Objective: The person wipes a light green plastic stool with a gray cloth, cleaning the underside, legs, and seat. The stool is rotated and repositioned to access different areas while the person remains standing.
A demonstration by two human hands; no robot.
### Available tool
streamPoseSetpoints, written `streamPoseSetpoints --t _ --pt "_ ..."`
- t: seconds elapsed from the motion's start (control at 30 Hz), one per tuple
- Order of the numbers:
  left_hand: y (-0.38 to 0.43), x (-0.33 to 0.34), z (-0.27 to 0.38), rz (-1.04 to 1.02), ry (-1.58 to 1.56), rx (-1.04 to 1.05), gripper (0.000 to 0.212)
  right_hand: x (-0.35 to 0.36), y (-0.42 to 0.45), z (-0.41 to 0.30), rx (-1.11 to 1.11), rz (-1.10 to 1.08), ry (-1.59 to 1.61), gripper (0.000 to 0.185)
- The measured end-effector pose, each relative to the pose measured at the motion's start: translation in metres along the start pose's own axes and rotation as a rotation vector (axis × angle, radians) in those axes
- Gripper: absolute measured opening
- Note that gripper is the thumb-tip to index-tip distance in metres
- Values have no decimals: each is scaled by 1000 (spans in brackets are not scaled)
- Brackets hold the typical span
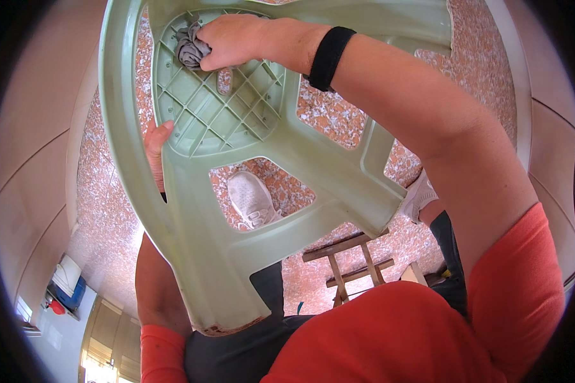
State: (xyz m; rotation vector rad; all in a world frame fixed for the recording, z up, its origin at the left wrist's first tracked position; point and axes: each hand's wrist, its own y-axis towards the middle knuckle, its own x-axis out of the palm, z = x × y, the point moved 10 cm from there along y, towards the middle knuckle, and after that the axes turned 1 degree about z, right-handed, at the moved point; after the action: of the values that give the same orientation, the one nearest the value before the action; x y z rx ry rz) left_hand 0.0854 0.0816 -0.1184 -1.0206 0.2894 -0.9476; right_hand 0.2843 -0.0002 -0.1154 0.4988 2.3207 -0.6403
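Note:
A pale green plastic chair (287, 158) is tipped before me, so the ribbed underside of its seat (206, 110) faces up at me. Bunched in my right hand (232, 40) is a grey cloth (190, 50), pressed against the far left part of the ribbed panel. My left hand (157, 146) grips the seat's left edge, its thumb over the rim and its other fingers hidden behind the plastic. One chair leg (225, 306) points towards my lap, its tip marked with brown dirt. A second leg (378, 206) reaches towards my right foot.
Under the chair lies a speckled terrazzo floor (110, 230). My white shoe (251, 196) shows through an opening in the chair. A wooden ladder-like frame (350, 261) is below, near my legs. Tiled walls (38, 119) rise on both sides. A blue container (72, 292) sits at lower left.

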Motion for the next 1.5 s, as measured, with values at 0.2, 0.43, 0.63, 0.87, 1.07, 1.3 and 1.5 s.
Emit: streamPoseSetpoints --t 0.2,0.43,0.63,0.87,1.07,1.3,1.5 --pt "-2 5 -3 -17 10 -29 42 -3 -16 14 224 -145 482 43" --pt "-4 3 -8 -14 -5 -29 42 39 -95 -39 -72 -406 -121 35" --pt "-3 3 -11 -20 -18 -31 43 -52 -60 -6 63 401 -188 26" --pt "-5 -2 -18 -2 -26 -60 44 19 -30 -7 -82 215 -474 27" --pt "-9 -12 -17 67 -18 -54 45 12 -30 -4 -52 193 -297 29" --pt "-7 -18 -13 110 -143 -23 44 4 -41 -6 108 -241 -133 31" --pt "-8 -22 -16 101 -126 -40 43 -80 -119 -43 150 -420 51 31"
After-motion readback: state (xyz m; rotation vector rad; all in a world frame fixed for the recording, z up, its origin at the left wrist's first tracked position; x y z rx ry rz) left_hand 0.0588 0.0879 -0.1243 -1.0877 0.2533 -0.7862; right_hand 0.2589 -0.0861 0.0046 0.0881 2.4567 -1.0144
